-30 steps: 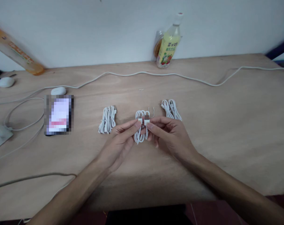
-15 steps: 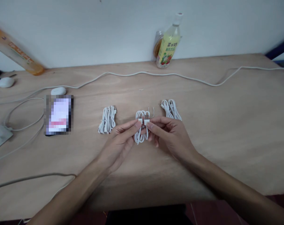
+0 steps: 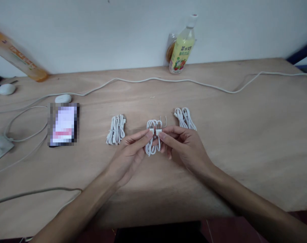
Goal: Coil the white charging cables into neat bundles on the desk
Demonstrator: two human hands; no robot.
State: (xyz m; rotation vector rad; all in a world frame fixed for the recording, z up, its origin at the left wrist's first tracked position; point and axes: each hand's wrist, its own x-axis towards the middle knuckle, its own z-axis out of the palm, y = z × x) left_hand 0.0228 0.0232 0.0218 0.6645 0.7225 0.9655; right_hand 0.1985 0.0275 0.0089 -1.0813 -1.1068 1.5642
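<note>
A coiled white USB cable is held between both hands above the middle of the table. My left hand pinches its smaller plug between thumb and fingers. With the thumb on top, my right hand grips the wider USB plug, and the two plugs sit side by side with metal ends pointing away. Left of my hands lies a bundled white cable. Another white cable bundle lies beyond my right hand, which partly covers it. A thin white twist tie shows just behind the held coil.
A long white cord crosses the back of the wooden table. A yellow drink bottle stands by the wall; an orange bottle leans at left. A phone, a white case and a power strip lie left.
</note>
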